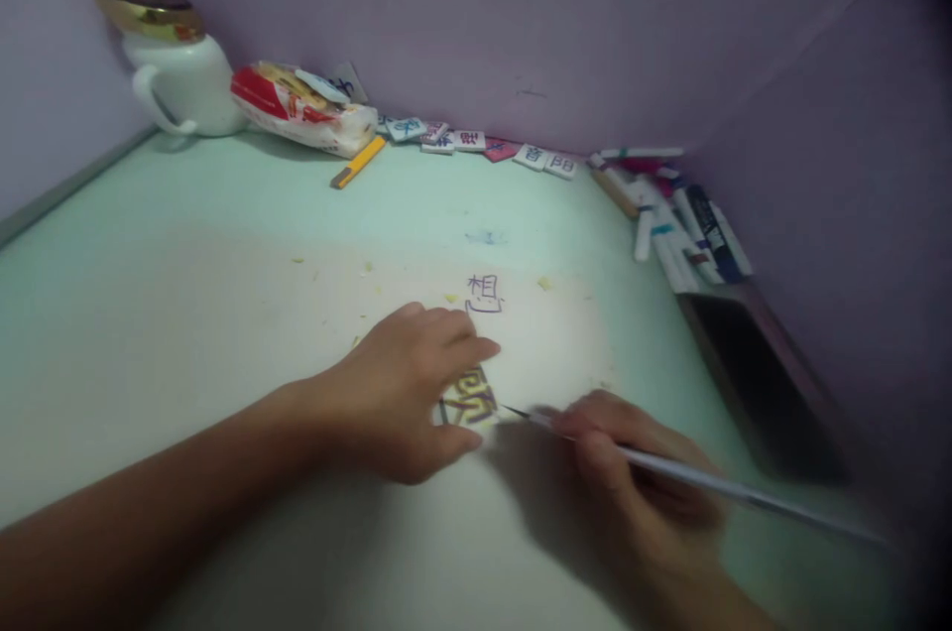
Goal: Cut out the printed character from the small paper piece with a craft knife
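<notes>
Though in separate hands [406, 393], tile [472, 398] near tool [714, 484].

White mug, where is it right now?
In the head view, the white mug stands at the far left of the table, near the wall, just left of the red-and-white packet.

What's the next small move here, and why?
Probably ease the pen-like tool tip-first onto the character tile: the right hand holds the tool with its point close beside the tile, which the left hand appears to steady.
</notes>
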Available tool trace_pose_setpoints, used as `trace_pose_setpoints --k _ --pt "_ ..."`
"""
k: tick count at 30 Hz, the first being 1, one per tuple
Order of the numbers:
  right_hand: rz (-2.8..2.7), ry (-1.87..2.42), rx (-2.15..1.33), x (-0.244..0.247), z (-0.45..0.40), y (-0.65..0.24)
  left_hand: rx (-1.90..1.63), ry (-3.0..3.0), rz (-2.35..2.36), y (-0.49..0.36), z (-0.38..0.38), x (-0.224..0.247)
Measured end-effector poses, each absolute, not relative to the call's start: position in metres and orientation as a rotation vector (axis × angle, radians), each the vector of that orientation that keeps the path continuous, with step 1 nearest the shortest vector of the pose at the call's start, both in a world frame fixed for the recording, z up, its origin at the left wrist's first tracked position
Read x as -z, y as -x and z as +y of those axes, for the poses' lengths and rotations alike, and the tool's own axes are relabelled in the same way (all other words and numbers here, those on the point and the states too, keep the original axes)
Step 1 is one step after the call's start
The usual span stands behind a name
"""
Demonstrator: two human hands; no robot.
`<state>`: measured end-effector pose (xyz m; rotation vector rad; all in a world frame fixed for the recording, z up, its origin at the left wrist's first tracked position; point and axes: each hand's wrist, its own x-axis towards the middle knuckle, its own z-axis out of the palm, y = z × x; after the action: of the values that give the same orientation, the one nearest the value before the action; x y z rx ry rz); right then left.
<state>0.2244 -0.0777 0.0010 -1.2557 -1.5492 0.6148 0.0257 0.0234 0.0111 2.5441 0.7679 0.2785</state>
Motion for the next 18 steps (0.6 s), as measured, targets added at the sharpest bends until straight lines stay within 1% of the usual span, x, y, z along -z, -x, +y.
trace_pose_setpoints --k 4,7,14,18 --pt "-1.315 1.364 -0.763 -0.003 -0.079 -0.221 -0.290 -2.549 0.784 -0.026 0.023 -0.009" --pt "-1.111 1.436 -0.798 -0.004 -0.078 -0.215 -0.306 -2.547 0.782 -0.026 0.023 -0.009" --pt "-1.138 1.479 -0.711 -0.002 -0.080 -0.215 -0.329 -2.546 0.776 -0.025 0.022 -0.008" --pt "-0.978 1.567 -0.783 -0.006 -0.081 -0.209 -0.340 -2.548 0.769 -0.025 0.023 -0.007"
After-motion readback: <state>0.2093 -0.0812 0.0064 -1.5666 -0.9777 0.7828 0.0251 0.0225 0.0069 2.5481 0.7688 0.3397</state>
